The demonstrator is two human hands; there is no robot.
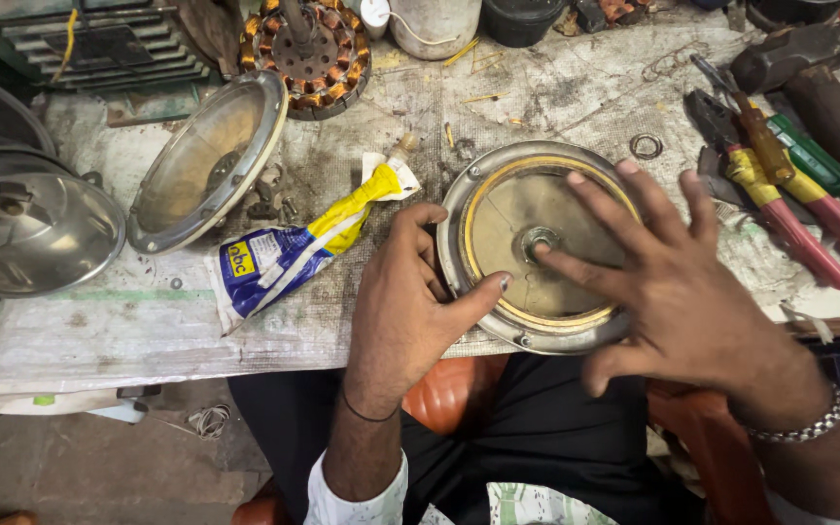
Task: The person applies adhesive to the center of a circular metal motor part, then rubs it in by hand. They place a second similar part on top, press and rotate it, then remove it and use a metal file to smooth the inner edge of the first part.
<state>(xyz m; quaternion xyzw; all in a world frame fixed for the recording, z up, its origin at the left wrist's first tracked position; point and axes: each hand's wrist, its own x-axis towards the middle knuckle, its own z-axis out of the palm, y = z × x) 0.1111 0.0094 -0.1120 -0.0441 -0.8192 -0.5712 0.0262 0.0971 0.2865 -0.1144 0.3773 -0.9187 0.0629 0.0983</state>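
The round metal motor cover (537,248) lies dished side up at the near edge of the workbench (148,321), its brass-coloured inner ring facing me and the small bearing (540,240) seated dead centre. My left hand (405,301) steadies the rim at about eight o'clock, thumb pressed on the flange, the other fingers curled around the edge. My right hand (678,292) is spread wide over the dish from four o'clock, pinching nothing, index fingertip touching the bearing.

I judge this is the checking or seating of that bearing; next it wants firm, square pressure at the centre while the rim stays pinned.

Outward: a blue and yellow pouch (289,255) at nine o'clock, a second cover (208,160) tilted beyond it, pliers (780,194) at three o'clock, a copper-wound stator (308,53) at eleven.
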